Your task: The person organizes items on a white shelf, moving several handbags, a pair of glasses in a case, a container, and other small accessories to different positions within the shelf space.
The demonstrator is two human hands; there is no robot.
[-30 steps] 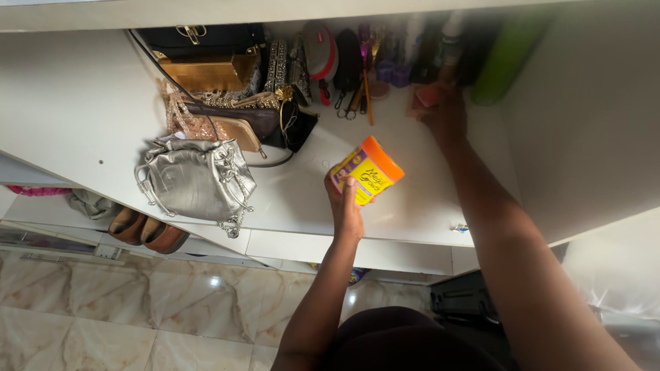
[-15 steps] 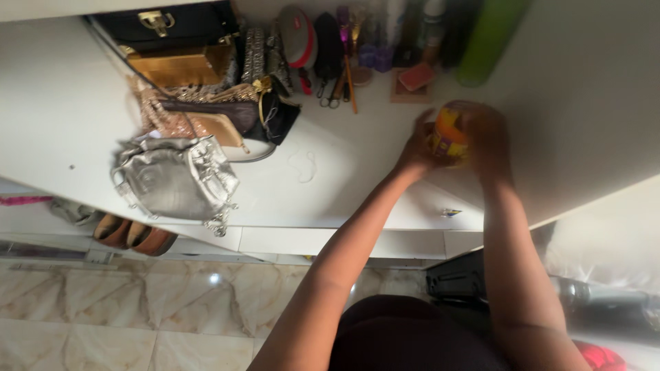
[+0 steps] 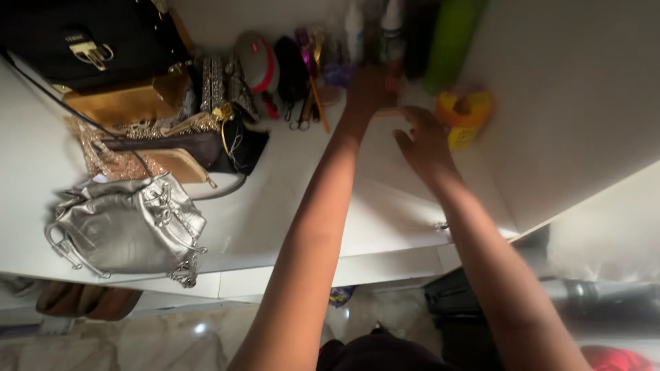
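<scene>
silver bag [image 3: 127, 227] lies nearest, at the front left of the white shelf [image 3: 289, 206]. right hand [image 3: 423, 141] hovers mid-shelf, fingers spread, holding nothing, just beside the orange-lidded yellow jar [image 3: 465, 117] standing near the right wall. left hand [image 3: 371, 89] reaches further back toward the bottles [image 3: 375, 31]; its grip is blurred and cannot be determined. black handbag [image 3: 82, 41] sits at the far left.

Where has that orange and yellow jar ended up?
The orange and yellow jar stands at the shelf's far right, just below the green bottle, with the right hand beside it.
</scene>
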